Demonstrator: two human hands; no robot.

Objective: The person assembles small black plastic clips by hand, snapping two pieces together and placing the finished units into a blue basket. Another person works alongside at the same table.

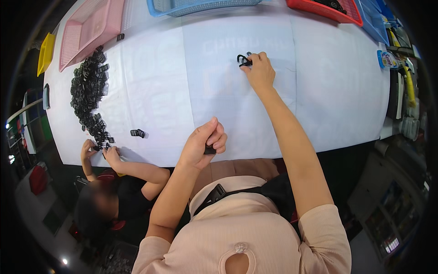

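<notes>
My right hand [261, 71] is stretched out over the white table, its thumb and fingers pinched on a black plastic hook [241, 59] with an open curved end. A small dark bit [249, 54] shows beside the fingertips; I cannot tell if it belongs to the hook. Nearer my body, my left hand [206, 142] is curled closed near the table's front edge. A small black piece [210, 150] shows under its curled fingers, mostly hidden, so its kind is unclear. To the left lies a long heap of small black plastic buckles [89, 89].
A few loose black buckles [137, 133] lie between the heap and my left hand. Baskets line the far edge: pink [68, 43], blue [200, 7] and red [319, 13]. At the lower left a co-worker's hands [112, 155] handle pieces at the heap's near end.
</notes>
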